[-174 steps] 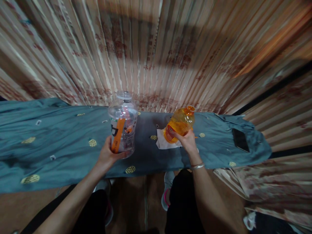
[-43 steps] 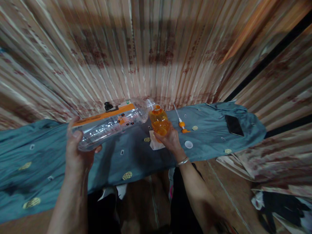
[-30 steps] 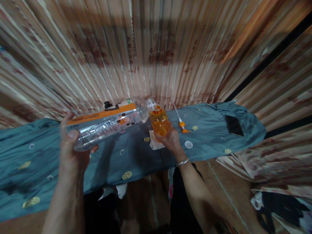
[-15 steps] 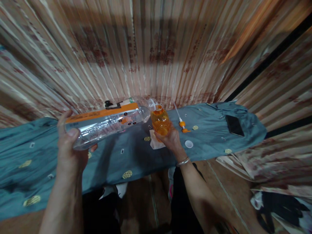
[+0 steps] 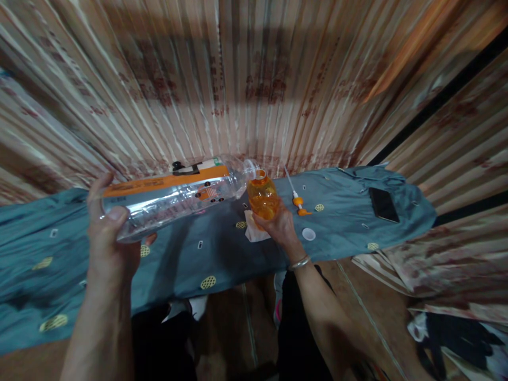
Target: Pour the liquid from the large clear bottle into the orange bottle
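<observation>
My left hand (image 5: 113,227) is wrapped round the base end of a large clear plastic bottle (image 5: 178,198) with an orange and white label. The bottle lies nearly level in the air, its mouth at the rim of an orange see-through bottle (image 5: 263,197). Liquid shows inside the orange bottle. My right hand (image 5: 281,225) grips the orange bottle near its base and holds it upright, slightly tilted. Beneath it is a pale cloth or paper (image 5: 254,233). To the right of that hand lie an orange pump top (image 5: 298,203) with a long tube and a white round cap (image 5: 308,234).
A blue-green patterned cloth (image 5: 222,259) covers the narrow table. Towards its right end lies a black phone (image 5: 383,205). A pleated curtain (image 5: 238,79) hangs right behind the table, and dark clothing or a bag (image 5: 456,344) is on the floor at lower right.
The left hand has shifted slightly left and up, its end of the clear bottle a little higher. The right hand and orange bottle look nearly unmoved.
</observation>
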`<state>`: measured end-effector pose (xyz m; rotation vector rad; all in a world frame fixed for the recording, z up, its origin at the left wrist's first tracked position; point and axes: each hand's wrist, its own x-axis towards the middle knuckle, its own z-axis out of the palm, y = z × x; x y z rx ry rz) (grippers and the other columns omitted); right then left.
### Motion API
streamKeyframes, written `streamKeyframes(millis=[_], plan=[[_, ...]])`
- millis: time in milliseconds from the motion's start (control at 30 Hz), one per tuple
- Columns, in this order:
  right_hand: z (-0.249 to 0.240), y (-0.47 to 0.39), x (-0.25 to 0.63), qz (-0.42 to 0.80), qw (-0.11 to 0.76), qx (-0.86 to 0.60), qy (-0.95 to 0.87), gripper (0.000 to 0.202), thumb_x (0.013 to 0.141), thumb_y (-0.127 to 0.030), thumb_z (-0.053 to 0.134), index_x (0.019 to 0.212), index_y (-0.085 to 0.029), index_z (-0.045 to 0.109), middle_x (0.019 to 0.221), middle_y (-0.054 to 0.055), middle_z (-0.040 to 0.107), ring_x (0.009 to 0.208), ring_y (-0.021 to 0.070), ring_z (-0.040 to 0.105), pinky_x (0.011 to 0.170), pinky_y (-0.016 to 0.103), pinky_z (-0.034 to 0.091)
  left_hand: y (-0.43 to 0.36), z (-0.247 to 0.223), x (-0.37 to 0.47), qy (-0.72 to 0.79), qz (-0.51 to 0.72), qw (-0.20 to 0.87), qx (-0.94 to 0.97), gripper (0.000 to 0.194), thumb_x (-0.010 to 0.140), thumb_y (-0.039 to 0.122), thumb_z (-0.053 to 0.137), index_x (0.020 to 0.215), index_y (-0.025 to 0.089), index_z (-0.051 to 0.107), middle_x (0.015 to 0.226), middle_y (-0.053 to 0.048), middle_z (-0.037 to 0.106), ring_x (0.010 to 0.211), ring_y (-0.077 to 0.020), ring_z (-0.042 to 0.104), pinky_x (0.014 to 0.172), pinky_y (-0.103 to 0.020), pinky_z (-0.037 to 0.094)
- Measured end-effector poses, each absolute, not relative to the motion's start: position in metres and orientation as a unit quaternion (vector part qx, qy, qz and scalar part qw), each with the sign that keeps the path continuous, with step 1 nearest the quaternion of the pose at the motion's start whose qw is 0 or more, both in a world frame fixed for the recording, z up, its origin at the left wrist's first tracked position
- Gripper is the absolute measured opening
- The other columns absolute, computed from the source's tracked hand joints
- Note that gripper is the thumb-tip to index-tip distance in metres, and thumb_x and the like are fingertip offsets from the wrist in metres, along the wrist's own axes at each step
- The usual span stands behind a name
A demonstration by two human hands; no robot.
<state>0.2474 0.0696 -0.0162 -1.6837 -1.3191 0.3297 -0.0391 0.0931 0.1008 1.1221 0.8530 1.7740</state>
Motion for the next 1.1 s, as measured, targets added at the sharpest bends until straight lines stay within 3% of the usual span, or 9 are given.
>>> streamKeyframes(millis=[200,400,633,800,967,1100], plan=[[-0.013,0.068,0.247,0.128,0.468,-0.682,-0.547,0.060,0.079,-0.036,0.086,0.132,-0.022,0.061,0.113,0.012,0.083,0.106,0.0348,0.082,0.092,0.048,0.068,0.101,0.095,-0.042,0.329,0.722,0.406,0.454,0.063,0.051,0.044,0.088,0.111,0.027,0.075,0.092,-0.004,0.066,0.052,-0.0138,0.056,0.023,-0.017,0.027],[-0.015,0.069,0.247,0.124,0.461,-0.686,-0.549,0.061,0.078,-0.035,0.087,0.131,-0.019,0.061,0.112,0.015,0.083,0.104,0.0375,0.082,0.090,0.053,0.068,0.104,0.095,-0.046,0.334,0.721,0.402,0.454,0.068,0.048,0.046,0.088,0.111,0.027,0.075,0.090,-0.004,0.063,0.057,-0.0149,0.055,0.027,-0.014,0.023],[-0.016,0.069,0.247,0.122,0.460,-0.687,-0.549,0.063,0.077,-0.032,0.089,0.132,-0.019,0.061,0.111,0.014,0.083,0.105,0.0364,0.082,0.091,0.052,0.068,0.105,0.095,-0.046,0.327,0.722,0.391,0.469,0.071,0.050,0.048,0.087,0.116,0.026,0.072,0.095,-0.005,0.060,0.068,-0.0178,0.054,0.040,-0.019,0.034],[-0.014,0.070,0.248,0.137,0.470,-0.688,-0.536,0.065,0.075,-0.034,0.090,0.132,-0.020,0.062,0.116,0.012,0.084,0.109,0.0341,0.082,0.094,0.049,0.068,0.106,0.097,-0.046,0.315,0.723,0.397,0.469,0.070,0.050,0.044,0.089,0.115,0.024,0.071,0.095,-0.006,0.064,0.067,-0.0186,0.058,0.036,-0.018,0.031],[-0.013,0.070,0.248,0.145,0.470,-0.683,-0.539,0.069,0.075,-0.034,0.090,0.135,-0.016,0.062,0.118,0.014,0.083,0.110,0.0326,0.082,0.096,0.048,0.067,0.098,0.103,-0.043,0.314,0.713,0.401,0.481,0.054,0.056,0.041,0.085,0.109,0.032,0.077,0.093,-0.001,0.071,0.063,-0.0185,0.064,0.029,-0.017,0.028],[-0.015,0.070,0.249,0.143,0.465,-0.689,-0.537,0.071,0.074,-0.034,0.092,0.136,-0.017,0.062,0.115,0.013,0.083,0.109,0.0340,0.082,0.094,0.046,0.067,0.086,0.108,-0.042,0.360,0.671,0.401,0.510,0.057,0.061,0.043,0.087,0.117,0.042,0.075,0.108,0.002,0.073,0.082,-0.0279,0.075,0.030,-0.023,0.034]])
